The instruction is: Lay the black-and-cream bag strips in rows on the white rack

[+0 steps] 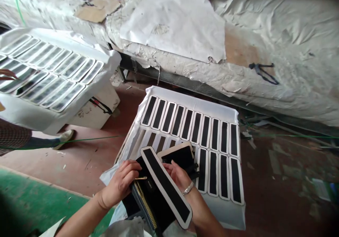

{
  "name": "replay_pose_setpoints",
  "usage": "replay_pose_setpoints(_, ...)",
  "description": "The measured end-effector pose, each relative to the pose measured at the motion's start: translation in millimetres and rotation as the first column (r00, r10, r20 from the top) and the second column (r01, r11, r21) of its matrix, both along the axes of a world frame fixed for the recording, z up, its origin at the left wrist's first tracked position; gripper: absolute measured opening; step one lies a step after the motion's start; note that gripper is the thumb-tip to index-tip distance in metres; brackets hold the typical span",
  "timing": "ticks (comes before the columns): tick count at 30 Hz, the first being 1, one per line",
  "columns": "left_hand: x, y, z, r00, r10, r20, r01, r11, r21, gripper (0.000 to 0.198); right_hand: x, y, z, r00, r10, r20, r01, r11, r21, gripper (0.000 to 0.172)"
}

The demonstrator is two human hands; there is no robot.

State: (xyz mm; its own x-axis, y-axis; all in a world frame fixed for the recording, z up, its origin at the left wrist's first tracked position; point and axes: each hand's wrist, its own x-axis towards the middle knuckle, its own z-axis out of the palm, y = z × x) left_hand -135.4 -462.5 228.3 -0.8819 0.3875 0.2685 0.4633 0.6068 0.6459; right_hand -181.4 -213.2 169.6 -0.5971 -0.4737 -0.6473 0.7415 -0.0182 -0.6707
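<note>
My left hand (124, 181) grips the upper left edge of a black bag (152, 208) with a gold zipper and a small metal pull. Across the bag lies a long rounded panel (165, 184), black down the middle with a pale border. My right hand (178, 175), with a silver band at the wrist, is curled around the bag's far side behind that panel, and its fingertips are partly hidden. Beyond the fingers a black flap (180, 155) with a beige edge and small straps stands out from the bag.
Under my hands is a white-covered table (190, 99) with rows of similar panels (188, 124). To the left, another white-covered table (103, 58) holds more panels, with a co-worker's hand (7, 75) over them. A long covered bench (180, 64) runs behind.
</note>
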Motion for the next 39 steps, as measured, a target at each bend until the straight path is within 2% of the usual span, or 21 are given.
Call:
replay_pose_setpoints(2,-2.9,-14.9,-14.6,1.0,-0.029,0.002,0.029,0.998,-0.06,0.011,0.5,-15.0,-1.3,0.994,0.024,0.109,-0.013,0.994,-0.105,0.059)
replay_pose_setpoints(4,-5.1,-30.8,-37.3,0.998,0.047,0.035,-0.044,0.997,-0.062,0.008,-3.3,-32.7,0.8,0.983,0.059,0.172,-0.029,0.985,-0.171,0.047)
replay_pose_setpoints(6,-8.7,-47.6,-62.2,0.98,0.182,0.08,-0.177,0.982,-0.064,0.013,-11.7,-51.9,2.3,0.987,0.048,0.155,-0.028,0.992,-0.126,0.043)
replay_pose_setpoints(8,-13.8,-64.3,-85.6,0.957,0.245,0.154,-0.232,0.968,-0.097,0.032,-23.2,-70.7,-1.7,0.994,-0.024,0.109,0.025,1.0,-0.008,0.039)
replay_pose_setpoints(10,-18.4,-79.3,-106.5,0.944,0.155,0.291,-0.131,0.986,-0.103,0.045,-35.0,-87.8,-13.2,0.996,-0.085,0.035,0.08,0.989,0.122,0.034)
replay_pose_setpoints(13,-19.8,-95.5,-134.2,0.869,0.007,0.495,0.038,0.996,-0.08,0.048,-48.4,-109.6,-38.1,0.994,-0.093,-0.054,0.104,0.963,0.25,0.029)
replay_pose_setpoints(17,-12.8,-103.6,-165.5,0.793,0.003,0.609,0.083,0.99,-0.114,0.06,-58.3,-132.1,-63.8,0.979,-0.039,-0.201,0.12,0.904,0.409,0.022)
replay_pose_setpoints(19,-10.5,-104.1,-176.7,0.756,0.023,0.655,0.045,0.995,-0.087,0.066,-62.2,-141.9,-71.0,0.965,0.0,-0.261,0.129,0.87,0.476,0.018)
replay_pose_setpoints(22,-13.9,-106.9,-188.8,0.691,0.116,0.713,-0.119,0.992,-0.046,0.061,-67.9,-158.9,-80.0,0.948,0.053,-0.314,0.138,0.821,0.554,0.016)
replay_pose_setpoints(24,-19.8,-112.5,-195.2,0.655,0.192,0.731,-0.234,0.971,-0.046,0.049,-70.5,-172.8,-87.2,0.935,0.083,-0.345,0.148,0.792,0.592,0.015)
replay_pose_setpoints(26,-26.6,-119.6,-199.9,0.613,0.236,0.754,-0.333,0.942,-0.024,0.046,-71.0,-187.0,-96.3,0.921,0.116,-0.373,0.151,0.775,0.613,0.014)
replay_pose_setpoints(28,-32.8,-124.8,-201.7,0.53,0.202,0.823,-0.431,0.9,0.056,0.052,-68.8,-198.5,-106.9,0.912,0.145,-0.383,0.138,0.771,0.622,0.013)
replay_pose_setpoints(30,-37.8,-124.9,-200.3,0.443,0.108,0.89,-0.494,0.858,0.142,0.057,-64.2,-204.1,-118.3,0.914,0.162,-0.373,0.12,0.769,0.627,0.012)
replay_pose_setpoints(32,-41.7,-119.6,-197.0,0.404,0.096,0.91,-0.51,0.849,0.137,0.055,-58.2,-203.0,-129.3,0.923,0.162,-0.35,0.104,0.769,0.631,0.011)
replay_pose_setpoints(36,-47.3,-103.7,-192.0,0.359,0.257,0.897,-0.454,0.888,-0.072,0.029,-48.9,-191.5,-146.9,0.942,0.162,-0.293,0.062,0.775,0.629,0.016)
replay_pose_setpoints(39,-50.0,-99.6,-191.2,0.339,0.298,0.892,-0.428,0.894,-0.136,0.018,-48.6,-189.2,-156.4,0.947,0.179,-0.265,0.026,0.784,0.62,0.02)
